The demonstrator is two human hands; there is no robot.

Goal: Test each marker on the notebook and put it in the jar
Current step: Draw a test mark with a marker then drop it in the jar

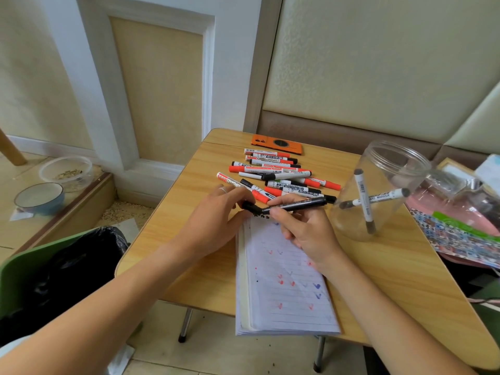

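— Marker (295, 206), the black one, lies across the centre of the frame, just above the notebook (284, 280). The right hand (305, 234) pinches its barrel; the left hand (216, 212) grips the cap end.

— Capping or uncapping?

— Can't tell. If uncapping, a test stroke on the page comes next; otherwise it goes to the jar (378, 190) at centre right, where two markers already sit. The pile (281, 174) above waits.
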